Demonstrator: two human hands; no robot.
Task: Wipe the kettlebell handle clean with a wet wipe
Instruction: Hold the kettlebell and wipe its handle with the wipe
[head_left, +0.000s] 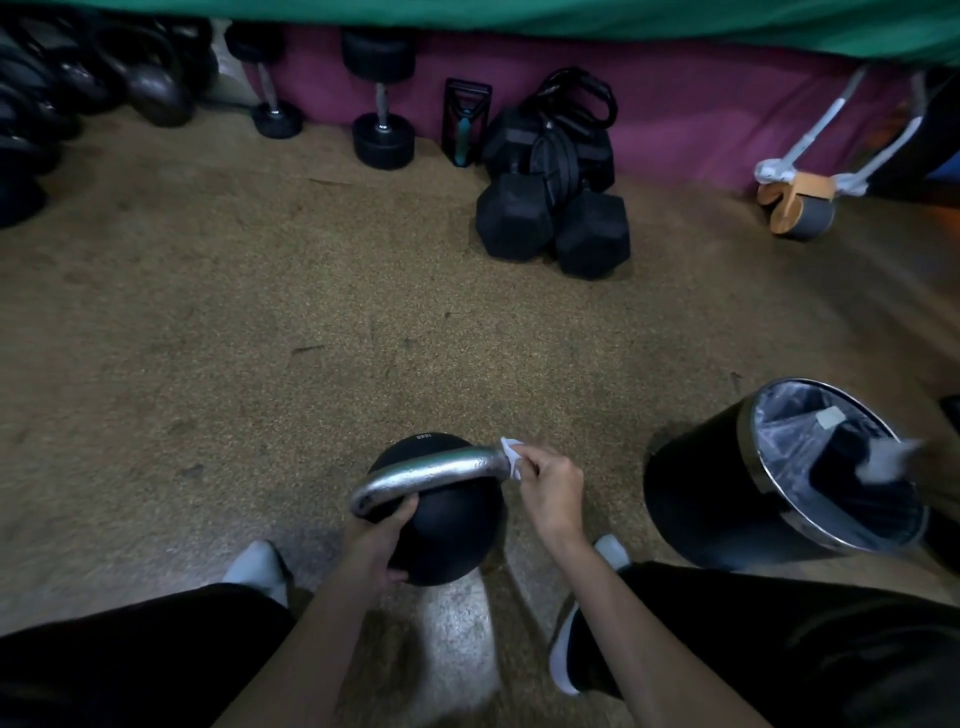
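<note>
Kettlebell handle (431, 475) runs left-right, right fingers (532, 464) pinching wet wipe (511, 448), left fingers (401, 513) gripping ball (460, 525).

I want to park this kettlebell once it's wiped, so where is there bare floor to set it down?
The widest bare floor lies ahead and left of the kettlebell, short of the upright dumbbells and hex dumbbells along the wall. Another strip runs between the hex dumbbells and the bin. Crowded: the wall line and beside the bin.
</note>
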